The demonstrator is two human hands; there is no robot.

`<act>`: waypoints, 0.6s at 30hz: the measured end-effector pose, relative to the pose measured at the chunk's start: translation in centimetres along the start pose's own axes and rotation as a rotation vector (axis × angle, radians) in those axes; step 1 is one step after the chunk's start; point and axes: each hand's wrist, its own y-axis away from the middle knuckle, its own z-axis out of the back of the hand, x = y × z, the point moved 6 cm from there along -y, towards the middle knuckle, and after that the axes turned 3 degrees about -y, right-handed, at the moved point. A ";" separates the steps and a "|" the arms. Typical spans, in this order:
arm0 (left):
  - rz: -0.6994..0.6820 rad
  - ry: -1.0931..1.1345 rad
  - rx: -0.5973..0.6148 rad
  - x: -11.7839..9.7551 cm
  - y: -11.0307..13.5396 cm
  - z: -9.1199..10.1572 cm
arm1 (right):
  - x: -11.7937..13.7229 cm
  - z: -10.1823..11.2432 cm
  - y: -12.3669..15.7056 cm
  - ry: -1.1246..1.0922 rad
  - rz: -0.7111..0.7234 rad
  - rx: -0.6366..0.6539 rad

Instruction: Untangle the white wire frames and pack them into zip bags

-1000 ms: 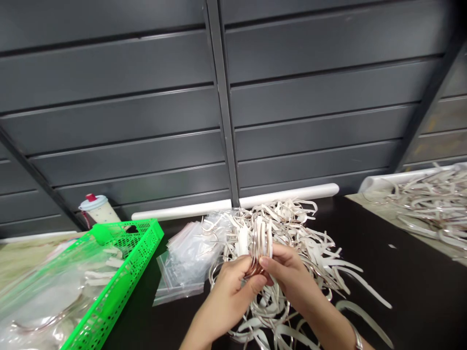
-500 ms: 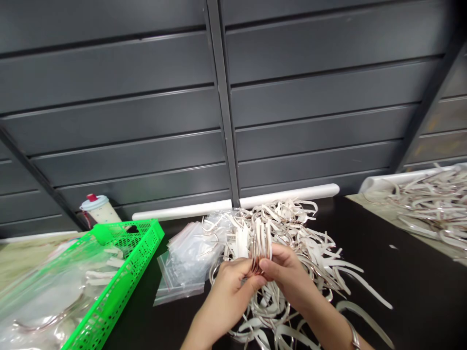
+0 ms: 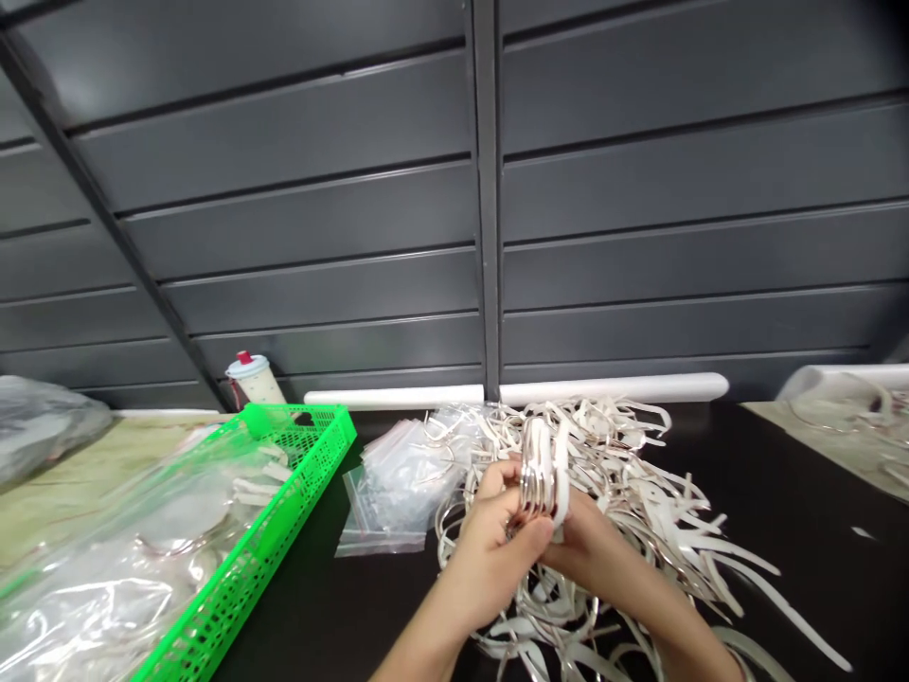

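In the head view, a bundle of curved, shiny metal strips with white lining [image 3: 538,474] stands upright between my hands, above the pile. My left hand [image 3: 501,530] is closed around its lower part, the thumb pressed across the front. My right hand [image 3: 586,535] is closed against the bundle's right side, at a white strip [image 3: 562,464] standing slightly apart from the others. The right fingertips are hidden behind the strips. Beneath and around both hands lies a tangled pile of similar strips [image 3: 639,483].
Clear zip bags [image 3: 404,483] lie left of the pile. A green plastic basket [image 3: 284,516] holds bagged strips, with a lidded cup [image 3: 256,379] behind it. White rolls [image 3: 611,388] line the grey panel wall [image 3: 341,218]. More strips [image 3: 852,417] lie at far right on the black table [image 3: 795,493].
My head view has swung left, so the scene sits farther right. The bundle has turned and now shows its bright metal curves. My right hand has moved from its front to behind its right side.
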 end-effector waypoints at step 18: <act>0.223 0.205 0.407 1.5 1.3 -2.0 | 1.9 -4.2 2.6 -0.376 -0.297 0.580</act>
